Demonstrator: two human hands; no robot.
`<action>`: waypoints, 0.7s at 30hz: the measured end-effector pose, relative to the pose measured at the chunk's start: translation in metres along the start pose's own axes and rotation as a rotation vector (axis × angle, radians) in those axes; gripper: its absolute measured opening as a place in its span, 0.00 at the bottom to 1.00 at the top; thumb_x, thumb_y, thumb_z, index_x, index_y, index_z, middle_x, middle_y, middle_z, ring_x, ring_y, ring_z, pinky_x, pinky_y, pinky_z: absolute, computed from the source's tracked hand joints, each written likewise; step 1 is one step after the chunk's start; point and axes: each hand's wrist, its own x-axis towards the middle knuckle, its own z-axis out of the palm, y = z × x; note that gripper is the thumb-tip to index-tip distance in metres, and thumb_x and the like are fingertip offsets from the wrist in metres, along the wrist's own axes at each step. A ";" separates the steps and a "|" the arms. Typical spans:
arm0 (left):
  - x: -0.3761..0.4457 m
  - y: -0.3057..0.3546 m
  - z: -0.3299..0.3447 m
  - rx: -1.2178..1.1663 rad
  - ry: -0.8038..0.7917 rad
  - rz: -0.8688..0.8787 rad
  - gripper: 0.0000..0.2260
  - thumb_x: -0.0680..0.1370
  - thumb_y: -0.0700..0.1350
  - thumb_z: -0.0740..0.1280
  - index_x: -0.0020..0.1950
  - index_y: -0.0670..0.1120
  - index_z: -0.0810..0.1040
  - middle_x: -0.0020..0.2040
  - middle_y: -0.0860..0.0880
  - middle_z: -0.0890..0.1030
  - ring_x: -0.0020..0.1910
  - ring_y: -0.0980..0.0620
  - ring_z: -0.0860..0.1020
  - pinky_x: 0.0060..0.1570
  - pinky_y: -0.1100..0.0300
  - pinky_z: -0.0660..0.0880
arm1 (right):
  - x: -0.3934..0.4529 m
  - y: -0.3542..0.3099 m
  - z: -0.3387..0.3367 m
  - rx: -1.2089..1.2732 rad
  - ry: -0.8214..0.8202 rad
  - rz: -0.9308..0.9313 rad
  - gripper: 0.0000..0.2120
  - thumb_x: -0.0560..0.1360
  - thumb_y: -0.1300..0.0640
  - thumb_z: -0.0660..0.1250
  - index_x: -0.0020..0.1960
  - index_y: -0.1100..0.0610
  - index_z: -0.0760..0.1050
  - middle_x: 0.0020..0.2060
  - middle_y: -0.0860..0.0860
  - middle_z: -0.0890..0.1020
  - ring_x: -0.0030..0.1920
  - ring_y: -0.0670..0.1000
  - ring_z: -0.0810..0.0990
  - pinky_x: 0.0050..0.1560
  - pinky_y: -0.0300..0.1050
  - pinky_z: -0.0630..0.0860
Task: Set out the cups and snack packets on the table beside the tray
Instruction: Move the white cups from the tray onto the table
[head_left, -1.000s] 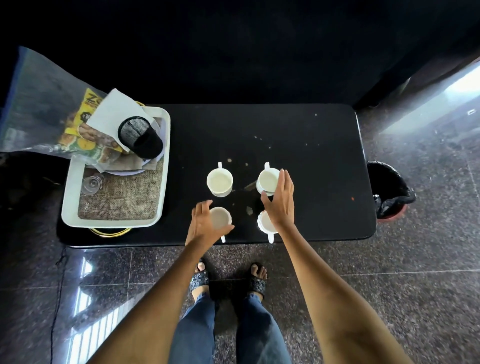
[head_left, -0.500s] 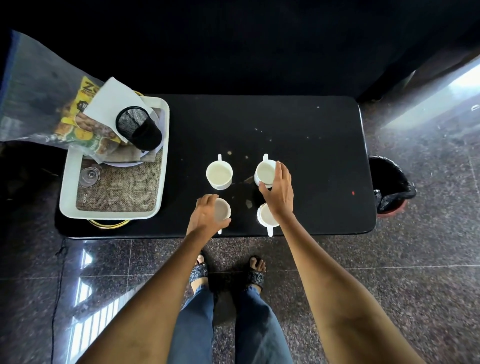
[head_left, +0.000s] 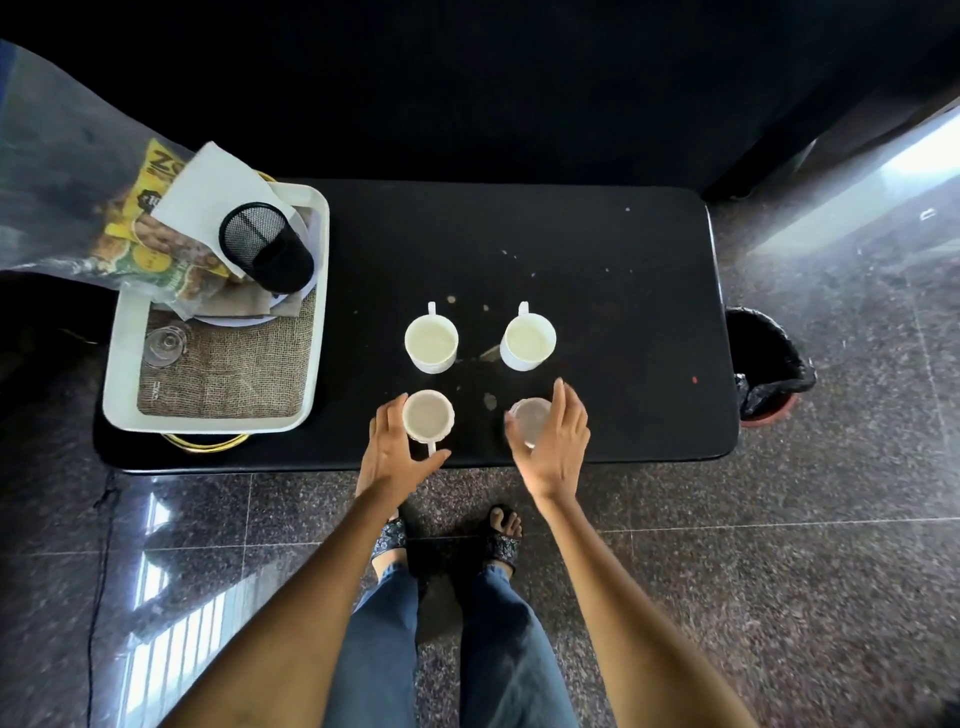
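Note:
Four white cups stand in a square on the black table (head_left: 597, 291), right of the white tray (head_left: 111, 400). The far left cup (head_left: 431, 340) and far right cup (head_left: 528, 340) stand free. My left hand (head_left: 392, 457) lies open against the near left cup (head_left: 428, 415), fingers on its left side and thumb under its handle. My right hand (head_left: 558, 449) wraps the blurred near right cup (head_left: 529, 418), thumb on its left and fingers on its right. Yellow snack packets (head_left: 140, 244) sit in a clear plastic bag over the tray's far end.
On the tray are a burlap mat (head_left: 223, 379), a tipped black mesh holder (head_left: 265, 252), a white napkin (head_left: 208, 192) and a small glass piece (head_left: 165, 343). A black-lined bin (head_left: 769, 364) stands at the table's right end. My sandalled feet are near the table's front edge.
My right hand has pulled back from the far right cup and closed around the near right cup. My left hand has slid off the top of the near left cup to its side.

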 end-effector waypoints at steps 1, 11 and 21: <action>-0.001 0.000 0.002 -0.023 0.019 -0.011 0.42 0.65 0.50 0.78 0.73 0.42 0.61 0.67 0.42 0.68 0.67 0.44 0.67 0.62 0.49 0.72 | -0.010 0.004 0.002 0.004 -0.010 0.009 0.39 0.72 0.42 0.68 0.73 0.63 0.60 0.68 0.60 0.69 0.68 0.60 0.67 0.63 0.55 0.70; 0.005 0.008 0.010 -0.107 0.114 0.000 0.33 0.67 0.46 0.77 0.68 0.41 0.68 0.63 0.41 0.72 0.61 0.43 0.73 0.53 0.52 0.74 | -0.010 0.006 0.010 0.089 -0.068 0.054 0.38 0.69 0.55 0.73 0.72 0.64 0.59 0.64 0.62 0.69 0.64 0.60 0.68 0.60 0.53 0.73; 0.005 0.005 0.008 -0.018 0.052 -0.031 0.40 0.66 0.58 0.74 0.72 0.46 0.62 0.68 0.46 0.68 0.67 0.46 0.68 0.54 0.46 0.76 | -0.010 -0.009 0.010 -0.171 0.019 -0.002 0.42 0.69 0.38 0.67 0.73 0.62 0.60 0.68 0.62 0.69 0.69 0.63 0.67 0.60 0.59 0.71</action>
